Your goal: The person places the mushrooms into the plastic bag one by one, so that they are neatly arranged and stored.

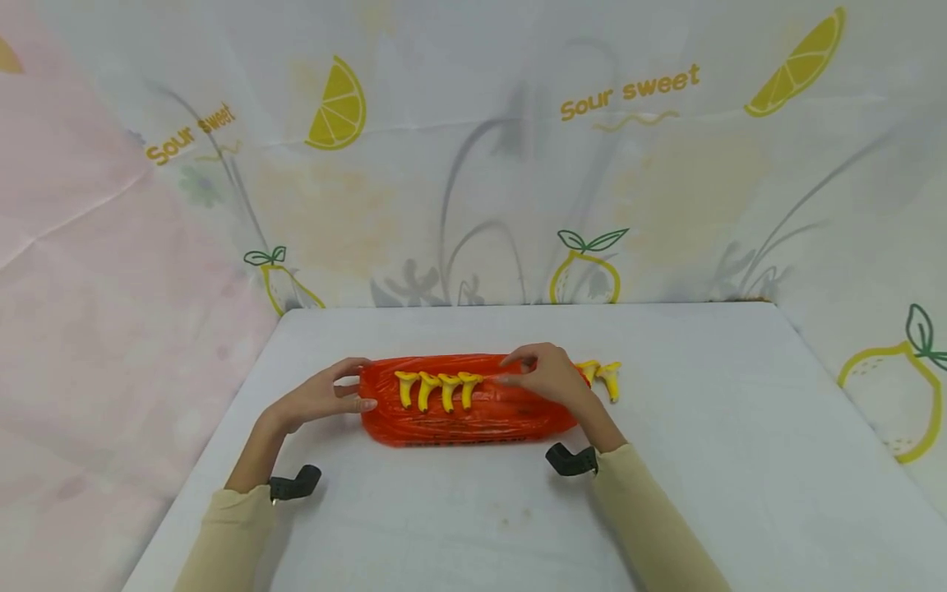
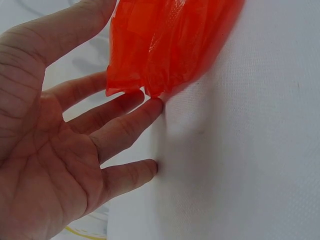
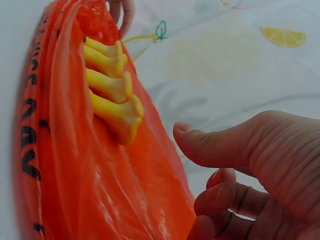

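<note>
A red plastic bag [image 1: 473,427], folded long and flat, lies across the white table. On its left half stand several small yellow trumpet-shaped mushrooms [image 1: 447,392] in a row. My left hand [image 1: 321,395] spans the bag's left end, thumb at the front corner and fingers spread at the back. In the left wrist view those fingers [image 2: 127,130] are fairly straight, their tips at the bag's edge. Over the bag's right half hovers my right hand [image 1: 547,376], thumb and bent fingers apart, nothing between them. Two more yellow mushrooms [image 1: 610,381] show just beyond it on the right.
The white table [image 1: 725,460] reaches back to a hanging cloth [image 1: 473,197] printed with lemons and lettering. Pink cloth [image 1: 111,345] hangs along the left side. Black wrist mounts [image 1: 573,460] stick out from the beige sleeves.
</note>
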`<action>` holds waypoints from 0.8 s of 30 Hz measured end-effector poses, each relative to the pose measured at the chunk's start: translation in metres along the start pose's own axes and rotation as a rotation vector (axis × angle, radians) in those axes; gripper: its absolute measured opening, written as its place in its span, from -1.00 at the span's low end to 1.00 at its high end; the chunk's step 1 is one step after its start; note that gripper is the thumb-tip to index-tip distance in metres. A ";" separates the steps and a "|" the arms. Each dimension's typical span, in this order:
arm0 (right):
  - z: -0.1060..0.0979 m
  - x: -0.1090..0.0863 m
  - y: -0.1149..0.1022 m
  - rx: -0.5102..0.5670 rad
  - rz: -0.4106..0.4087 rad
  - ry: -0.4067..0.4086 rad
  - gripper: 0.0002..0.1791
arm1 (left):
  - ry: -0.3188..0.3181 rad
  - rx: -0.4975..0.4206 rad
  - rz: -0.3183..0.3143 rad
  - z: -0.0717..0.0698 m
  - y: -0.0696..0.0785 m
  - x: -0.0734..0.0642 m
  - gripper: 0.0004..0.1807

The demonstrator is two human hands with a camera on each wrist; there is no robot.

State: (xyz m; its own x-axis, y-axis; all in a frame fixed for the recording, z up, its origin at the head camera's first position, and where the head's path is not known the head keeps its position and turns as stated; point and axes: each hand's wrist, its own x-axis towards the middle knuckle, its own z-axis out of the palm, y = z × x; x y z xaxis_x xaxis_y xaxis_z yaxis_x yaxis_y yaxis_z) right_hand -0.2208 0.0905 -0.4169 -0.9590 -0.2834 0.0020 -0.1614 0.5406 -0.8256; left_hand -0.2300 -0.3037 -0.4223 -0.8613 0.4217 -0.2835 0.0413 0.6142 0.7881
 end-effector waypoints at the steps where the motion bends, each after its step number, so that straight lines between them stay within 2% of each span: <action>1: -0.003 -0.001 0.000 -0.006 0.003 0.000 -0.73 | -0.002 0.002 0.002 0.000 0.000 0.000 -0.10; 7: -0.017 -0.008 0.007 -0.047 0.013 0.018 -0.73 | 0.000 -0.008 -0.006 0.001 0.000 0.000 -0.11; 18: -0.044 -0.022 0.012 -0.032 0.050 0.042 -0.68 | 0.004 -0.016 0.006 0.000 0.000 -0.001 -0.12; 24: -0.057 -0.027 0.017 -0.061 0.123 0.053 -0.65 | 0.004 -0.011 -0.006 0.001 -0.004 0.000 -0.12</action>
State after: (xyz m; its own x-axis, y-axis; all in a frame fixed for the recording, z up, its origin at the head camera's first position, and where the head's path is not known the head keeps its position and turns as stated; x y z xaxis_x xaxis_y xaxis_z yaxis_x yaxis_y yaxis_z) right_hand -0.2109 0.1523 -0.3992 -0.9831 -0.1709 -0.0662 -0.0544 0.6167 -0.7854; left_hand -0.2298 -0.3050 -0.4261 -0.8635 0.4154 -0.2860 0.0308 0.6094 0.7923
